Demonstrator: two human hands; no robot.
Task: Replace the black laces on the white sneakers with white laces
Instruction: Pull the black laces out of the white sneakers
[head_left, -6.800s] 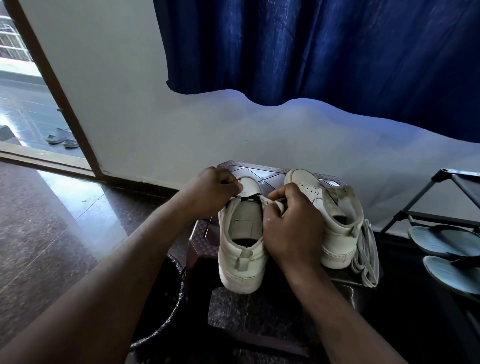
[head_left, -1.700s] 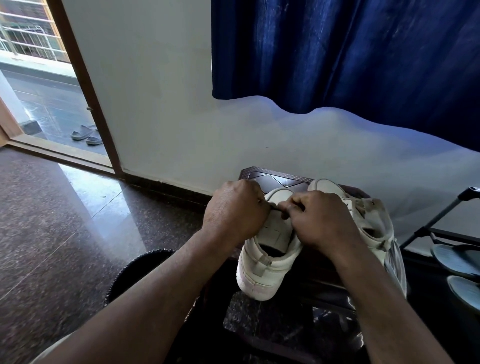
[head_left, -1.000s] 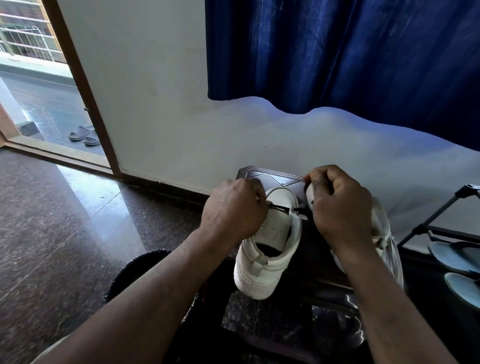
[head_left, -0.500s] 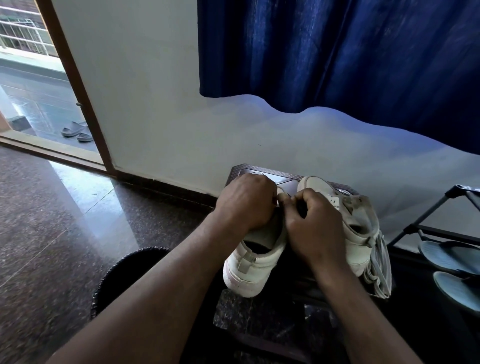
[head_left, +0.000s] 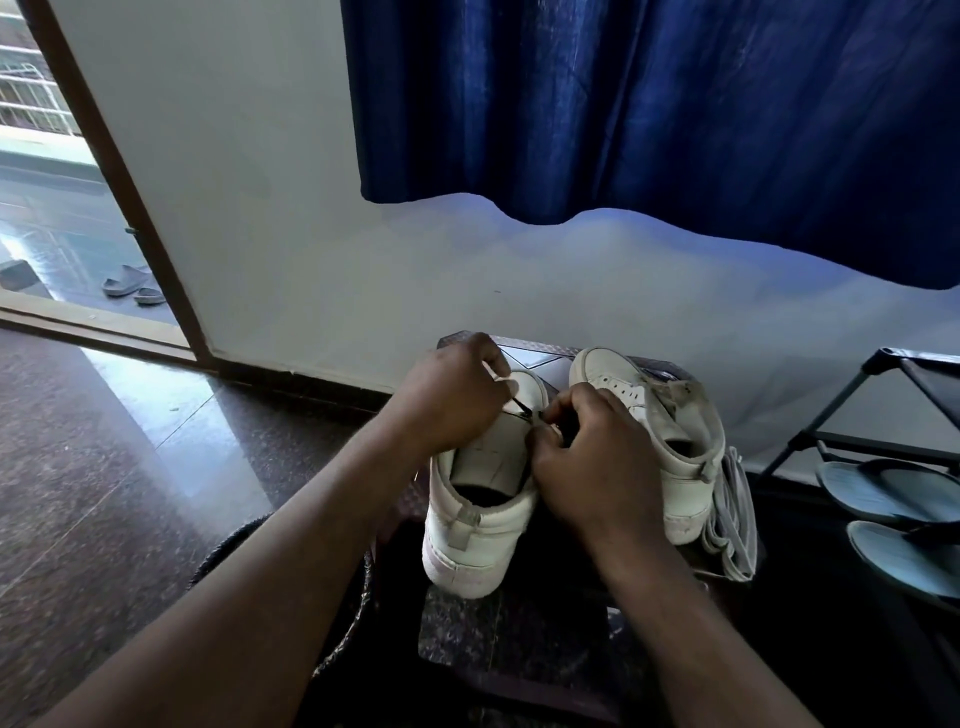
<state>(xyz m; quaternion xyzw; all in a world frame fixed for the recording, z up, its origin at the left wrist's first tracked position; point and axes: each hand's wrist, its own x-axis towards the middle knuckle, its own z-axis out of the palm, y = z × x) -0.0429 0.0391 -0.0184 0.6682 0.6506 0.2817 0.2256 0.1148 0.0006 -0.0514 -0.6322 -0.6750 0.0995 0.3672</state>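
Now pinching the black lace (head_left: 521, 407) in left hand (head_left: 454, 397) and right hand (head_left: 589, 467), at the toe eyelets of the sneaker (head_left: 475, 525) on the counter (head_left: 537, 357); probably limp, light: best gripped close beside the eyelet.

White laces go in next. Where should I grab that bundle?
Probably pinch the white laces mid-bundle, coming from the right, their free side: the folded strands lie lengthwise, close beside the right sneaker on their left.
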